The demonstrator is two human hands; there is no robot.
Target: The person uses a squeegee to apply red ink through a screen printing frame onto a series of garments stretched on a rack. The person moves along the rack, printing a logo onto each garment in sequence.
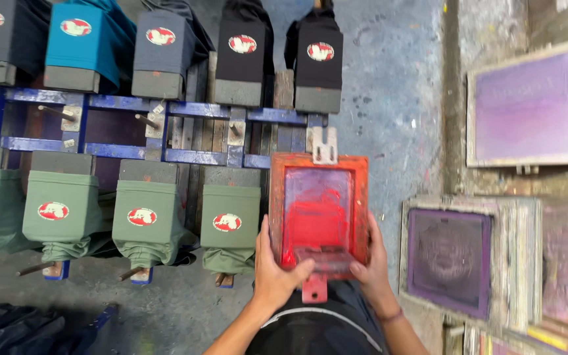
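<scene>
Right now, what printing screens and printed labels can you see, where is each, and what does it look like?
Red-framed screen: centre, rectangular, red ink, left hand and right hand on it.
Purple screen: upper right, pale frame.
Dark purple screen: lower right, on stacked frames.
Oval red-and-white prints: on green shirts, left; the same on dark shirts above.

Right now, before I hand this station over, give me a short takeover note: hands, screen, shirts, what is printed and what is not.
Left hand: grips the near left edge of the red screen frame, thumb on the squeegee.
Right hand: grips the near right edge, fingers on the squeegee.
The frame lies flat at the right end of the near row, red ink pooled inside; what is under it is hidden.
Done: four green shirts in the near row and five shirts in the far row show a red and white print.
Left: cannot tell whether this position is printed.
Spare purple screens sit to the right.
</scene>
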